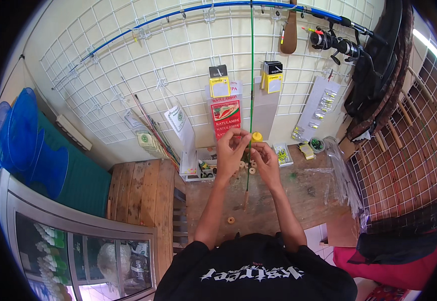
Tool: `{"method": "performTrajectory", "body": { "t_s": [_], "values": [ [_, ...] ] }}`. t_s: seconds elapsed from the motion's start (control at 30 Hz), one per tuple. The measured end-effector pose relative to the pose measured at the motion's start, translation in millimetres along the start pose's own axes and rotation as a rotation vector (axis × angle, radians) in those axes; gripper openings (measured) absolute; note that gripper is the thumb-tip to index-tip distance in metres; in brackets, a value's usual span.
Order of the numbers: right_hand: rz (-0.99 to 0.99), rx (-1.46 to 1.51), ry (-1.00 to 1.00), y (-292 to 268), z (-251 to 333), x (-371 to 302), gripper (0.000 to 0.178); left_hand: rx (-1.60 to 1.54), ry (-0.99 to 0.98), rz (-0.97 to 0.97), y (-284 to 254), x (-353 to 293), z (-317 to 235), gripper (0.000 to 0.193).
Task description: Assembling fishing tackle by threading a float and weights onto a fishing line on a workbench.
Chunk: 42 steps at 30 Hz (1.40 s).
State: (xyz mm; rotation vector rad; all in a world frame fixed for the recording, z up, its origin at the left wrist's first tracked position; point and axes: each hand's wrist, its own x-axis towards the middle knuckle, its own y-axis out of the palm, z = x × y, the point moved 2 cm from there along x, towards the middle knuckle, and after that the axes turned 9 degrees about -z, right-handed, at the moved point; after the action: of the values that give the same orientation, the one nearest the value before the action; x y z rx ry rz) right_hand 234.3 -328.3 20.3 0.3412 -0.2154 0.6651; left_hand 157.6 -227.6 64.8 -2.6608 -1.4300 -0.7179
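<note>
A thin green fishing rod [252, 60] stands upright in front of me, its brown butt end [246, 199] low over the wooden table. My left hand [231, 154] is closed in a pinch, thumb and forefinger on the rod at mid-height. Slightly lower, on the rod's other side, my right hand [265, 160] is closed too, fingertips pinched right beside the rod. Whatever lies between those fingertips is too small to make out. Several round cork rings [252, 171] lie on the table behind the hands, and one cork ring [231, 219] sits nearer to me.
Behind the table [298, 195], a white wire grid [178, 45] carries a blue rod [143, 25], a reel [336, 44] and hanging packets [226, 118]. A yellow-capped bottle [257, 136] and small trays line the back. Clear plastic sleeves [336, 168] lie right; a glass cabinet [83, 251] stands left.
</note>
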Motion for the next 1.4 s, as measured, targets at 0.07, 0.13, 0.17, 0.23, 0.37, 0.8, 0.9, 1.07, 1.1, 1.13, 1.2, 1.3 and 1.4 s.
{"method": "performTrajectory", "body": {
  "t_s": [0.07,0.13,0.17,0.23,0.37,0.8,0.9,1.07,1.1,1.13,1.2,1.3,1.4],
  "values": [
    [-0.038,0.011,-0.065,4.4,7.3,2.8,0.017,-0.016,0.030,-0.011,5.1,10.2,-11.3,0.014],
    [-0.045,-0.029,-0.101,5.6,9.7,8.3,0.016,-0.056,0.039,-0.022,10.4,19.0,-20.0,0.013],
    [-0.055,-0.069,-0.133,5.8,11.2,10.9,0.016,-0.059,0.042,-0.023,12.3,22.0,-23.7,0.013],
    [-0.050,-0.073,-0.145,11.3,21.9,13.4,0.015,-0.170,-0.019,-0.020,13.9,26.5,-32.0,0.013],
    [-0.033,-0.042,-0.134,17.0,40.4,16.4,0.014,-0.294,-0.061,-0.027,18.9,31.9,-50.9,0.014],
    [0.006,0.107,-0.072,15.6,49.9,8.2,0.014,-0.399,-0.150,0.068,22.0,29.0,-53.1,0.019],
    [0.020,0.127,-0.071,15.1,50.6,5.8,0.014,-0.467,-0.198,0.089,24.4,27.6,-53.4,0.018],
    [0.009,0.121,-0.076,15.1,52.1,4.6,0.015,-0.496,-0.292,0.093,27.6,20.5,-58.9,0.018],
    [0.010,0.120,-0.075,14.8,51.8,4.4,0.015,-0.540,-0.302,0.084,29.4,19.1,-58.7,0.018],
    [0.003,0.122,-0.076,14.0,51.9,4.2,0.015,-0.585,-0.312,0.074,30.6,18.5,-58.4,0.018],
    [0.000,0.124,-0.075,14.0,52.4,3.7,0.016,-0.570,-0.320,0.071,30.4,18.0,-58.9,0.019],
    [-0.006,0.111,-0.057,15.1,54.0,2.4,0.016,-0.547,-0.317,0.074,29.7,18.0,-59.7,0.019],
    [-0.021,0.095,-0.073,15.1,57.7,1.6,0.016,-0.548,-0.314,0.089,30.5,18.6,-60.2,0.019]
  ]
}}
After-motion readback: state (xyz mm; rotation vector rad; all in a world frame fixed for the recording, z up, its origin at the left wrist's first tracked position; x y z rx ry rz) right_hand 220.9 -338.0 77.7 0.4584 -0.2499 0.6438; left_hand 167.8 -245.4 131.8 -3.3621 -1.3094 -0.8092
